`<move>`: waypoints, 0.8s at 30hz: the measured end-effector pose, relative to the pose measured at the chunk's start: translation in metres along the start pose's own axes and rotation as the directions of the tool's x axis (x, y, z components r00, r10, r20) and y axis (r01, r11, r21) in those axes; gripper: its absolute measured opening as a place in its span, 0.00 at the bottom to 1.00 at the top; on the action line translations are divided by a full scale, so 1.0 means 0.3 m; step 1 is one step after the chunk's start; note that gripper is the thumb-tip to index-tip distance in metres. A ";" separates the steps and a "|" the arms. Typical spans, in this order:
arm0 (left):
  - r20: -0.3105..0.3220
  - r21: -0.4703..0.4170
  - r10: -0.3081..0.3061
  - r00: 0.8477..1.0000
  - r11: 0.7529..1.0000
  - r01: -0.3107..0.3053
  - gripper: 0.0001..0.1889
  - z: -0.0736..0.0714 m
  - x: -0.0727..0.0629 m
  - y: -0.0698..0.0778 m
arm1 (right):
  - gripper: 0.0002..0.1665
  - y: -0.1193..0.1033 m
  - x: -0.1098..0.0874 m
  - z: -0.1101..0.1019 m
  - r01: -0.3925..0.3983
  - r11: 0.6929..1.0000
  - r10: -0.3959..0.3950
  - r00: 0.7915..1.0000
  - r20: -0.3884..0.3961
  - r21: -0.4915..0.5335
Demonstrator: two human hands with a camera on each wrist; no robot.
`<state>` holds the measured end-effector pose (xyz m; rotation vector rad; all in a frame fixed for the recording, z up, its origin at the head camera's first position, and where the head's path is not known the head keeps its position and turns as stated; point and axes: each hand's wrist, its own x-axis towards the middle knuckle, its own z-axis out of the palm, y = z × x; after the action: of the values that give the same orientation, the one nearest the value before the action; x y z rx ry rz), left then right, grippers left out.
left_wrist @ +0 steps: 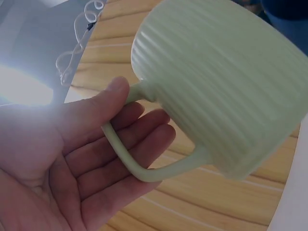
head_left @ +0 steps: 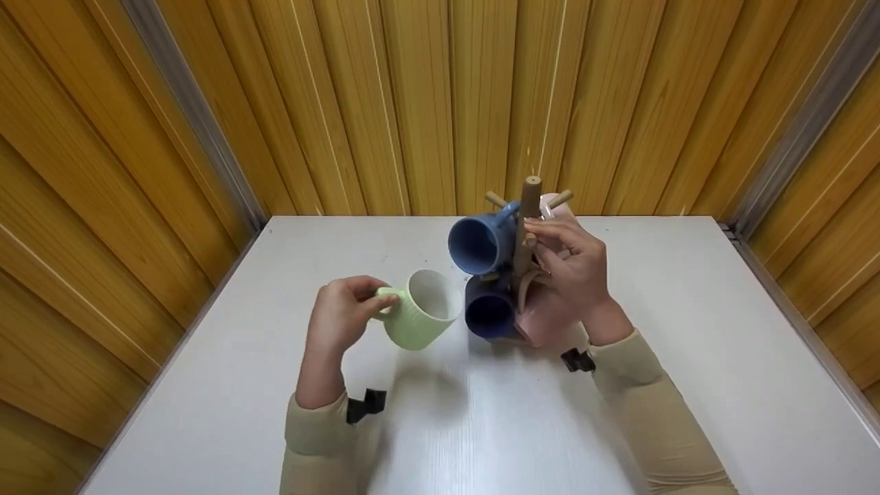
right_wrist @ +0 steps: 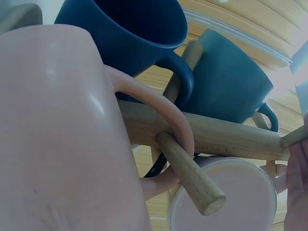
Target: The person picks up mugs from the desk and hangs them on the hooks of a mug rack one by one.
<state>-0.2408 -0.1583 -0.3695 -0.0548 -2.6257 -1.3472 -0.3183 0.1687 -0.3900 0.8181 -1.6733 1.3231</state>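
Note:
My left hand (head_left: 330, 316) pinches the handle of a light green ribbed mug (head_left: 412, 323) between thumb and fingers. The mug is tilted in the air, its white inside facing right towards a wooden mug tree (head_left: 530, 203). Near the top of that tree, beside a peg, my right hand (head_left: 574, 268) grips the post with thumb and fingertips. On the tree hang a blue mug (head_left: 474, 244) at upper left, a navy mug (head_left: 489, 309) below it, a pink mug (right_wrist: 67, 125) with a peg through its handle, and a paler pink mug (right_wrist: 226, 192), mostly hidden in the head view.
Everything is over a white table (head_left: 227, 385), with wood-patterned panels (head_left: 412, 103) behind it and on both sides. Bare peg ends (head_left: 496, 200) stick out near the top of the tree. A white cable (left_wrist: 72, 53) shows in the left wrist view.

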 end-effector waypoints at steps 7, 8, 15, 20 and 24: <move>0.093 -0.004 0.141 0.986 0.990 -0.142 0.05 0.079 -0.026 0.050 | 0.22 -0.061 -0.032 -0.002 0.097 0.987 -0.099 0.995 -0.009 -0.127; 0.102 -0.007 0.157 0.982 0.988 -0.157 0.05 0.086 -0.029 0.053 | 0.22 -0.081 -0.046 0.001 0.131 0.981 -0.135 0.991 -0.019 -0.141; 0.152 0.012 0.185 0.971 0.982 -0.189 0.06 0.114 -0.040 0.074 | 0.48 -0.220 -0.138 0.021 0.137 0.972 -0.034 0.883 0.468 -0.188; 0.181 0.028 0.222 0.958 0.973 -0.231 0.06 0.137 -0.052 0.084 | 0.58 -0.254 -0.167 0.032 0.038 0.948 0.208 0.676 0.707 -0.315; 0.191 0.046 0.253 0.948 0.963 -0.266 0.06 0.151 -0.072 0.096 | 0.52 -0.251 -0.177 0.034 0.000 0.956 0.227 0.632 0.741 -0.293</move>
<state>-0.2231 -0.1037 -0.3761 -0.5201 -2.6921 -1.2101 -0.2313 0.1409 -0.4061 1.2323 -2.5510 0.7984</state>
